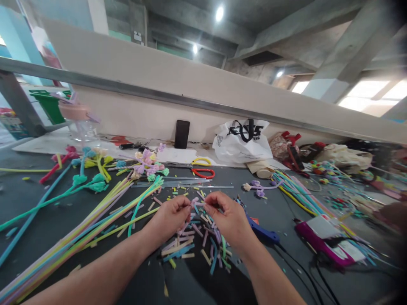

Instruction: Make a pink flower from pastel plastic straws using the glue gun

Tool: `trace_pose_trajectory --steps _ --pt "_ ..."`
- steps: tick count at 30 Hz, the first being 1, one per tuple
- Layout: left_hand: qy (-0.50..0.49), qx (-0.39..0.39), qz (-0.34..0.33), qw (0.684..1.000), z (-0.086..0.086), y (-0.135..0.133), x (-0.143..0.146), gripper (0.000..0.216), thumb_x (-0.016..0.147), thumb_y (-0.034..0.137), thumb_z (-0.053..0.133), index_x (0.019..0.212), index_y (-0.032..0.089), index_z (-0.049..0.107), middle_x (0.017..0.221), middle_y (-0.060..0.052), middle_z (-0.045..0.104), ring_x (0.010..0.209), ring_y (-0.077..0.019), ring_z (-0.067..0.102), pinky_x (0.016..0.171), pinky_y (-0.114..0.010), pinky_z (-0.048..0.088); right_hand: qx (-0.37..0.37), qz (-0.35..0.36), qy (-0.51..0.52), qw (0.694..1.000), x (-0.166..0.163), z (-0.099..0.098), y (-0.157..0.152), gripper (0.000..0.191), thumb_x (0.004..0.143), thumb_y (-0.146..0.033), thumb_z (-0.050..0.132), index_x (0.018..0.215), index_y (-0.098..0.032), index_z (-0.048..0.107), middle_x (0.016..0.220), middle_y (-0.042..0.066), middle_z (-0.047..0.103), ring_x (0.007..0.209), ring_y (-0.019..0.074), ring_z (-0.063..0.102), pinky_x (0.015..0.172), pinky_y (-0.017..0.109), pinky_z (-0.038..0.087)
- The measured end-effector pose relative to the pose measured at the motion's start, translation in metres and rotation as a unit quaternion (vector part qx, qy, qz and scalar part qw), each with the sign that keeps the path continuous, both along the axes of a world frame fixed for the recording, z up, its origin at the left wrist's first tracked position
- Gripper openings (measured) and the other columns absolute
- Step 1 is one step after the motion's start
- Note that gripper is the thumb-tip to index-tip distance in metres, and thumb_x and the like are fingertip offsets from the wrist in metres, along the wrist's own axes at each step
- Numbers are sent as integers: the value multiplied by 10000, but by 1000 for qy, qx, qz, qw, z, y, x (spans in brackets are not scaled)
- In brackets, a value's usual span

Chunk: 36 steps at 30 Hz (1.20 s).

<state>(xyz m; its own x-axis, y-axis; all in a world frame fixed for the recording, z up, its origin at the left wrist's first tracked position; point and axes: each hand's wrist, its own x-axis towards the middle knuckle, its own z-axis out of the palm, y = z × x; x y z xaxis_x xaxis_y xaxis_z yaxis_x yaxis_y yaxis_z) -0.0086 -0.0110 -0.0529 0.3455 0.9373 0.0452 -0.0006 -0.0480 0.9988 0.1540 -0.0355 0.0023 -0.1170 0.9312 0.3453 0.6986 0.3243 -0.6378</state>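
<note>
My left hand point(171, 218) and my right hand point(229, 218) meet over the dark table point(57, 212), both pinching a small pale purple pipe-cleaner piece point(194, 201) between their fingertips. Beneath them lies a heap of short cut pipe-cleaner bits point(193, 245) in several colours. A bundle of long pastel pipe cleaners point(79, 231) runs off to the lower left. Finished pipe-cleaner flowers point(143, 163) lie further back on the left.
A blue glue gun point(262, 232) lies just right of my right hand, its cord trailing forward. Scissors with red and yellow handles point(202, 168), a black phone point(182, 134), a white plastic bag point(241, 142), a lidded jar point(79, 123) and a pink device point(321, 239) stand around.
</note>
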Motion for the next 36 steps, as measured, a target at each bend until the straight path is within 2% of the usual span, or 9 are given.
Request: trace_pose_trajectory --steps 6,9,12,19,31,36 --pt "52 30 15 998 10 -7 0 162 749 252 461 602 194 498 466 59 457 363 -68 370 382 -181 284 29 9 -27 999 -4 5 -6 95 723 -126 563 674 -193 610 696 -5 626 686 130 570 650 217 408" --pt "84 61 21 994 16 -9 -1 166 728 203 446 569 196 494 420 69 401 390 -82 368 407 -183 288 26 8 -50 998 -5 3 -7 97 720 -114 551 696 -196 597 702 -5 622 678 129 565 646 221 409" --pt "128 110 15 985 20 -11 -1 171 712 155 412 564 187 491 480 61 429 469 -88 403 464 -184 311 17 -2 -74 997 -6 3 -7 110 709 -103 535 755 -197 570 693 -13 603 659 131 554 628 228 405" --pt "188 191 6 963 14 -11 -1 170 730 127 387 600 179 484 577 48 468 591 -97 440 565 -199 329 14 1 -86 996 -6 2 -6 157 700 -67 516 784 -199 512 695 -23 577 650 123 542 611 218 387" --pt "258 246 -8 934 13 -11 -1 192 782 177 388 646 173 524 583 42 475 583 -97 450 567 -210 316 35 -3 -86 996 -5 -3 -4 207 691 -53 493 835 -201 488 704 -18 568 647 125 541 617 216 389" --pt "246 222 -6 944 14 -12 0 195 787 238 412 644 172 528 566 52 454 559 -89 425 530 -201 299 22 0 -77 997 -5 -3 -2 211 684 -58 499 839 -202 488 708 -17 569 650 124 544 619 219 394"
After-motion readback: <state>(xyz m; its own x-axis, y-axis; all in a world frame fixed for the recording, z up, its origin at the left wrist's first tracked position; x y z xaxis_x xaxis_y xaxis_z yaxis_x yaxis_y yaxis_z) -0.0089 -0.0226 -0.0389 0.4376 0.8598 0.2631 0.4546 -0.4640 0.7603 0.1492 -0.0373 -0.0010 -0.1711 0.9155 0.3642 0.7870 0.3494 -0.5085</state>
